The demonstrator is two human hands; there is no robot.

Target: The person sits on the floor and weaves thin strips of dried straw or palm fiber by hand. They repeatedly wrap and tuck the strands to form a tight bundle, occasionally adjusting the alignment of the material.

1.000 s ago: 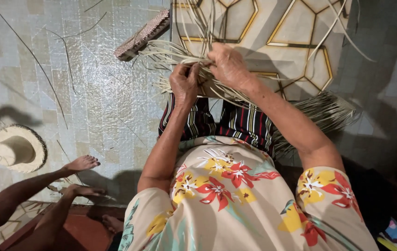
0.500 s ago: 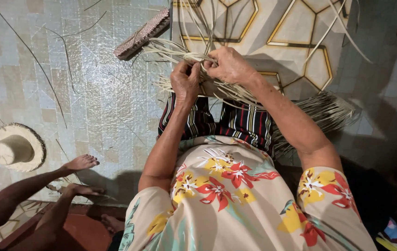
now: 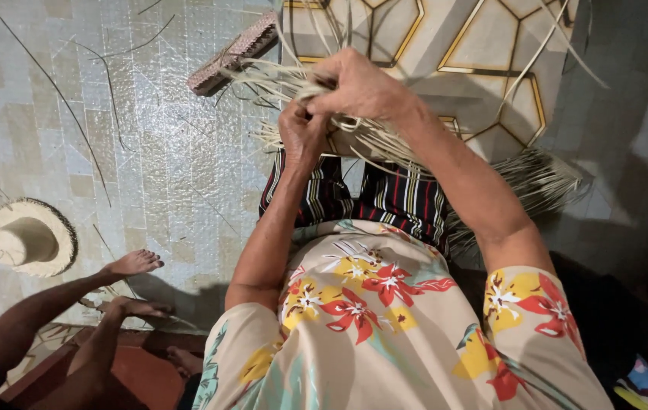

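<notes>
My left hand (image 3: pixel 303 134) and my right hand (image 3: pixel 360 85) are close together over my lap, both closed on a bundle of pale straw strips (image 3: pixel 278 80) that fans out to the left and upward. More strips run under my right forearm to a loose sheaf (image 3: pixel 536 182) on the right. The right hand sits above and slightly ahead of the left. I wear a floral shirt and a striped skirt (image 3: pixel 385 197).
A woven straw hat (image 3: pixel 29 237) lies on the tiled floor at left. A brush (image 3: pixel 233 52) rests on the floor beyond the strips. Another person's feet (image 3: pixel 134 264) and legs reach in from the lower left. Thin loose strands (image 3: pixel 51 83) lie scattered on the tiles.
My right hand has shifted left and forward, closing in over the left hand on the strips. The other person's feet have stayed put.
</notes>
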